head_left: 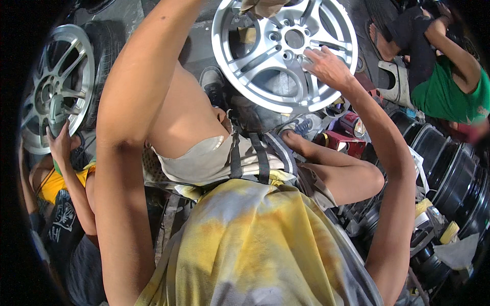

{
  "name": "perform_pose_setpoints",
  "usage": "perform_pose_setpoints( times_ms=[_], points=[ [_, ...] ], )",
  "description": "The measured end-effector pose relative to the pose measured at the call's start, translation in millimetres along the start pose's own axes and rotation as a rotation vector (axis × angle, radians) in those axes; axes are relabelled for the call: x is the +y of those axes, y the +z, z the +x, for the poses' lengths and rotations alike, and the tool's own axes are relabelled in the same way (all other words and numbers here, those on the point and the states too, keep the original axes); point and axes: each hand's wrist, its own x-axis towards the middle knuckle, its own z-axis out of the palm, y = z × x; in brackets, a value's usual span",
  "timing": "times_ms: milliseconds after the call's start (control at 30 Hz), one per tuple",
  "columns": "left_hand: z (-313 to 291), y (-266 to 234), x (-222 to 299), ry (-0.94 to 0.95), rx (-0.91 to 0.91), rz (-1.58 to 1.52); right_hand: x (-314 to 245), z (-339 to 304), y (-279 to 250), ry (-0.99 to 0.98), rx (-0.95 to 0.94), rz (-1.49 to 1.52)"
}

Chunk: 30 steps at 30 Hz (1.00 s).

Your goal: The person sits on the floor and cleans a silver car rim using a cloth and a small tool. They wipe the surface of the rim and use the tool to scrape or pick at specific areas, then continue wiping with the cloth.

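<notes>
A silver alloy wheel rim with paired spokes and a round centre hole is in front of me at the top of the view. My right hand rests on it just right of the hub, fingers stretched out over a spoke, holding nothing visible. My left forearm runs up past the top edge, left of the rim. A tan shape, either a glove or a cloth, lies over the rim's far side; most of it is cut off. It may cover my left hand, whose fingers I cannot make out.
At left, a person's hand holds a grey-green tool against another silver rim, near a tyre. At right sits someone in a green shirt. Black wheels are stacked there, near a red box and tins.
</notes>
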Motion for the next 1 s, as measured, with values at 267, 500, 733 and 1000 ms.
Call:
perform_pose_setpoints(
  times_ms=[267,500,733,1000],
  points=[
    [-2.4,-0.5,-1.6,-0.051,-0.021,0.076,-13.3,-8.4,1.8,0.066,-0.048,-0.078],
    [1.9,-10.3,14.1,-0.165,-0.075,0.063,-28.0,-16.0,-6.4,0.087,-0.026,-0.031],
    [-0.6,-5.4,20.6,-0.122,-0.059,0.025,-33.9,-26.6,-5.9,0.099,-0.161,0.002],
    [6.3,6.0,7.9,0.031,0.014,0.023,-20.9,-6.7,5.2,0.156,0.012,-0.22]
  ],
)
